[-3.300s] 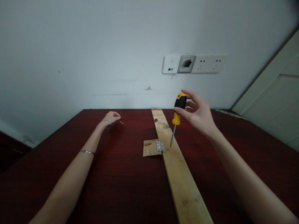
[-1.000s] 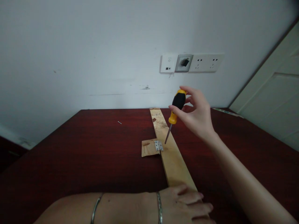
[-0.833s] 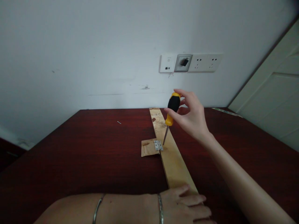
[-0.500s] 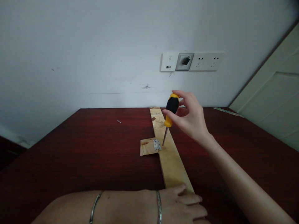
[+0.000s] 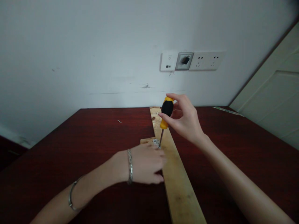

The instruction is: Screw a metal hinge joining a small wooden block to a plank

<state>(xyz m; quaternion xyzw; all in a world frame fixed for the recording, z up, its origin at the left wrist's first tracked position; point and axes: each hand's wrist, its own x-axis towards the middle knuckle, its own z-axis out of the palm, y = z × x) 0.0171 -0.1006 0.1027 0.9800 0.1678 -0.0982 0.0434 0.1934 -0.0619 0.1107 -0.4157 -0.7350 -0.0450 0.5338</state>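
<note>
My right hand [image 5: 187, 119] grips a yellow-and-black screwdriver [image 5: 167, 108] by its handle, nearly upright. The tip points down at the metal hinge [image 5: 155, 142], which lies where a small wooden piece [image 5: 145, 141] meets the long wooden board [image 5: 176, 169]. Smeared by motion, my left hand [image 5: 147, 163] is just in front of the hinge. It covers most of the small piece and part of the hinge, and its fingers reach the board's left edge. Whether those fingers hold anything is hidden.
A single screw [image 5: 119, 121] lies on the dark red tabletop [image 5: 93, 143], left of the board. The white wall [image 5: 112, 56] behind carries sockets [image 5: 206, 61] and a black plug [image 5: 186, 60]. A pale panelled door [image 5: 277, 90] stands to the right.
My left hand has moved from the near end of the board up to the hinge. My right hand has shifted the screwdriver slightly left, bringing its tip from the board to the hinge.
</note>
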